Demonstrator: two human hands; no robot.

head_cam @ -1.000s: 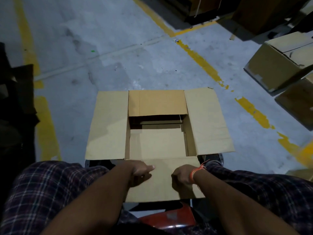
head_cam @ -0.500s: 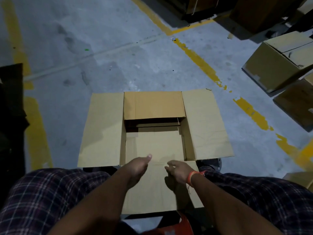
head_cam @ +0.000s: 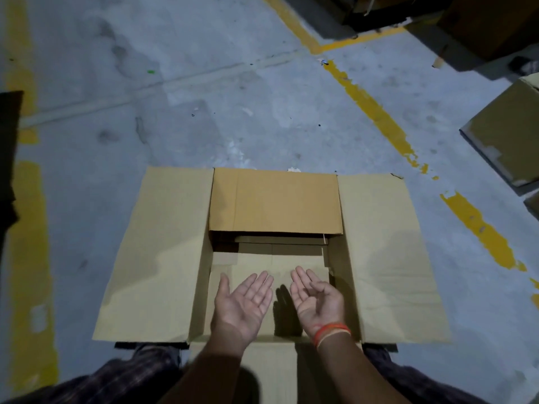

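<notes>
An open cardboard box (head_cam: 163, 258) sits on the concrete floor in front of me, its four flaps spread outward and nothing inside it. My left hand (head_cam: 243, 301) is held palm up over the near part of the box opening, fingers straight and holding nothing. My right hand (head_cam: 316, 298) is beside it, also palm up with loosely curved fingers and nothing in it; an orange thread band circles its wrist. Both hands hover above the box floor, a small gap between them.
Closed cardboard boxes (head_cam: 507, 135) lie on the floor at the right edge. Yellow painted lines (head_cam: 376, 112) cross the grey floor. A dark object (head_cam: 7, 158) stands at the left edge. My knees in checked trousers flank the box's near flap.
Both hands left the near flap, moved forward over the box opening and turned palm up. The camera has leaned closer over the box.
</notes>
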